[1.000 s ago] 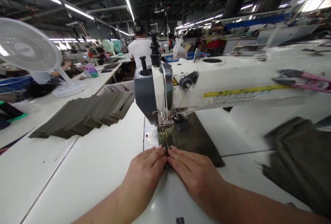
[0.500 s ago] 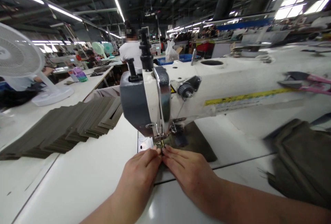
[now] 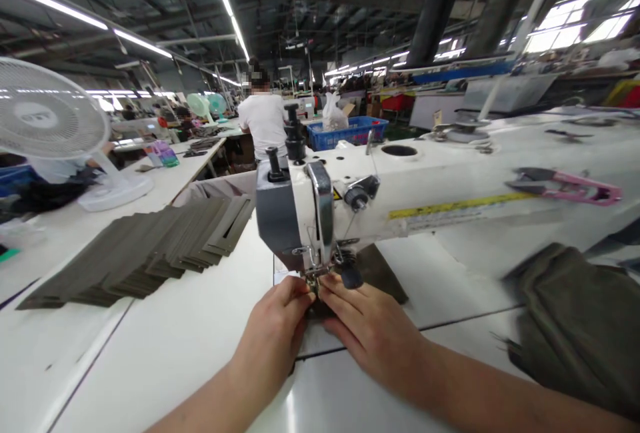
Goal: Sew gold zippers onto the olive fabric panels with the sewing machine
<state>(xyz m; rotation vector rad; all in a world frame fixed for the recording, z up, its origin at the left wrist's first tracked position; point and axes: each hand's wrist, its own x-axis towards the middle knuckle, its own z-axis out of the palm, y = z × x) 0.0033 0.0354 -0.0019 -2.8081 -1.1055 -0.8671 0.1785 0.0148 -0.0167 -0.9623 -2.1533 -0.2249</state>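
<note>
A dark olive fabric piece (image 3: 380, 273) lies under the head of a white and grey sewing machine (image 3: 280, 213), its front part reaching between my hands. My left hand (image 3: 275, 326) is closed in a pinch at the fabric's edge, just left of the presser foot (image 3: 314, 281). On the other side, my right hand (image 3: 375, 326) rests on the fabric with fingers stretched toward the foot and the thumb apart from them. The fingertips of both hands are close to the needle area, which is partly hidden.
A fanned row of olive fabric pieces (image 3: 145, 246) lies on the left. More olive cloth (image 3: 580, 326) is heaped at right. Pink-handled snips (image 3: 570, 185) rest on the machine arm. A white fan (image 3: 50, 120) and a person in a white shirt (image 3: 265, 123) are beyond.
The view has shifted, so the machine appears slightly further right. My right thumb has moved away from the fingers. My left hand still pinches beside the presser foot.
</note>
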